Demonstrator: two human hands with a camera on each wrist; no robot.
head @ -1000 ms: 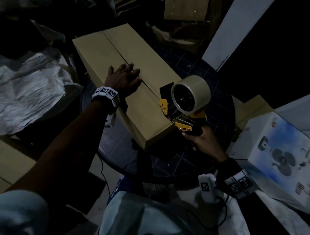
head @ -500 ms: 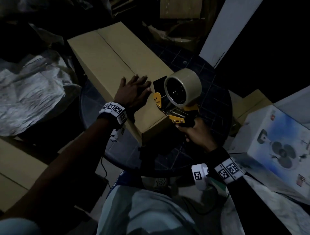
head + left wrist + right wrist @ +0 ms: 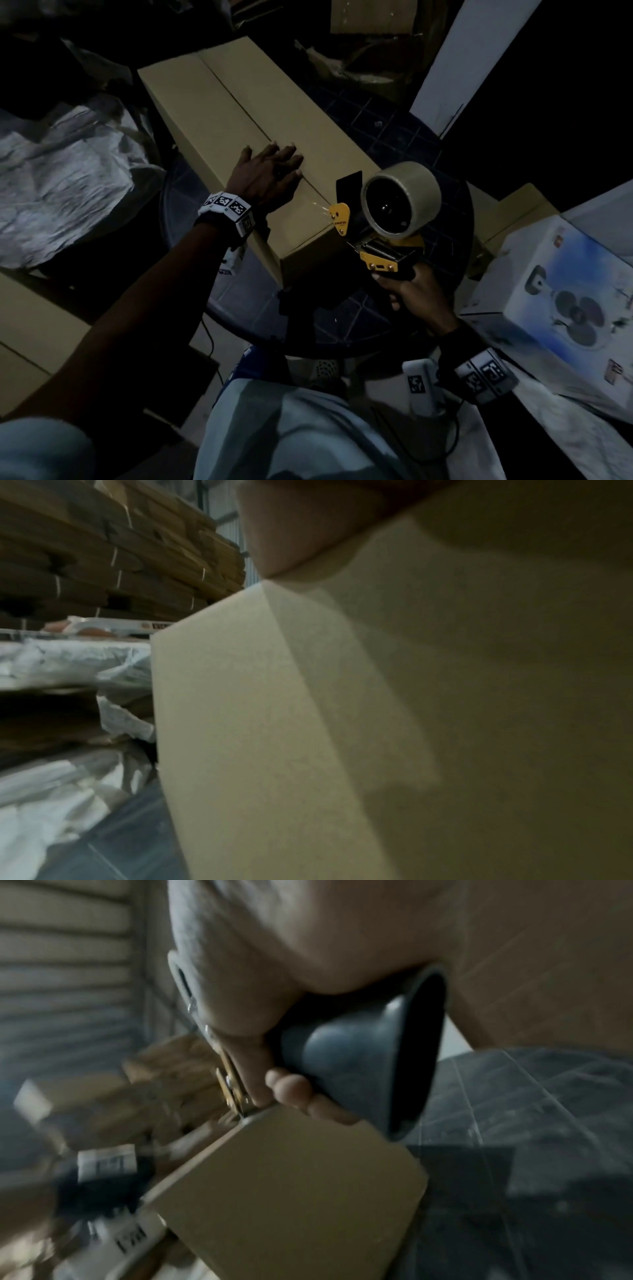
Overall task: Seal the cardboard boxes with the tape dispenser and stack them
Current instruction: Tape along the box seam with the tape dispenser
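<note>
Closed cardboard box (image 3: 239, 113) on the counter (image 3: 387, 137); contents hidden. Left hand (image 3: 265, 176) presses flat, fingers straight. Right hand (image 3: 416, 294) grips the tape dispenser (image 3: 387, 212).

The head camera looks steeply down from above, taking in the long cardboard box (image 3: 246, 126) across the frame's centre and both forearms rising from the lower edge. The left wrist camera sits almost against that box's (image 3: 274, 737) side, facing along it toward stacked flat cartons (image 3: 103, 547) upper left. The right wrist camera, blurred, looks past the tape dispenser (image 3: 369, 1053) at the box's near end (image 3: 291, 1191).
</note>
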